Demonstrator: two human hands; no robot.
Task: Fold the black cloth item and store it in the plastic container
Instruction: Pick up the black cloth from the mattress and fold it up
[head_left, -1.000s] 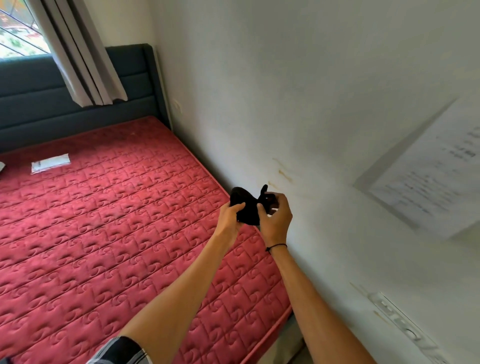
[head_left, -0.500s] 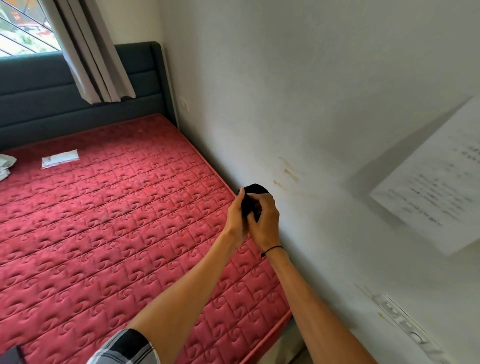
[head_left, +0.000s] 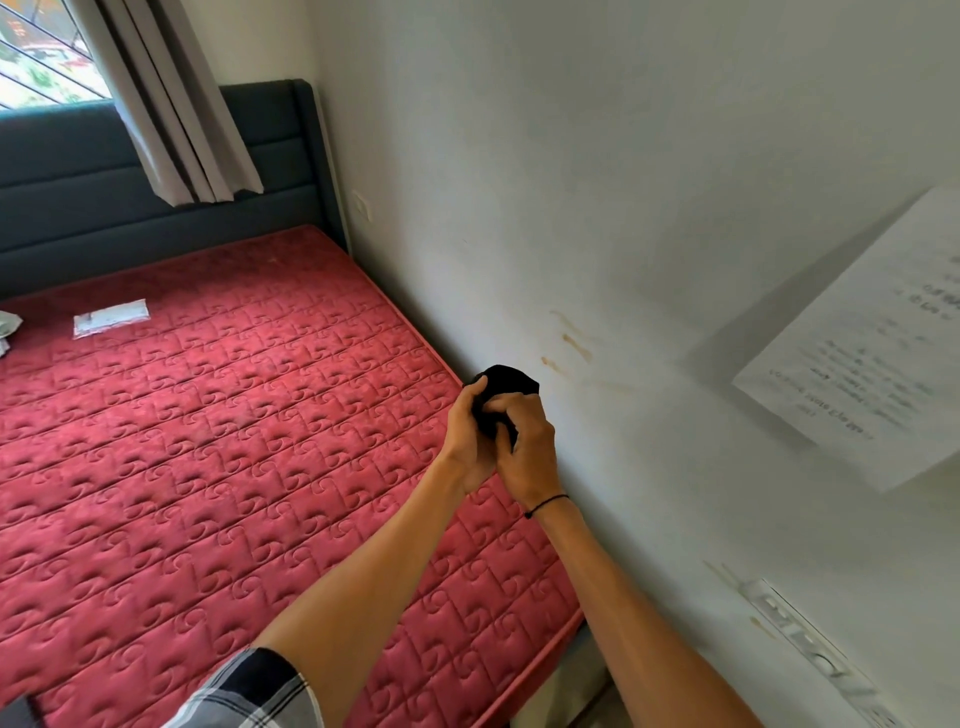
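The black cloth item (head_left: 506, 382) is bunched into a small ball, held up in the air over the right edge of the red mattress (head_left: 218, 467), close to the white wall. My left hand (head_left: 467, 441) grips it from the left and my right hand (head_left: 527, 447) wraps over it from the right, fingers curled around the cloth. Only the top of the cloth shows above my fingers. No plastic container is in view.
A dark blue headboard (head_left: 78, 208) and a grey curtain (head_left: 176, 114) stand at the back. A white packet (head_left: 110, 318) lies on the mattress at far left. A paper sheet (head_left: 872, 364) hangs on the wall (head_left: 571, 156) at right.
The cloth, spread out with loose ends a second ago, is now squeezed into a tight ball between both hands. My hands have closed together; the view has shifted slightly.
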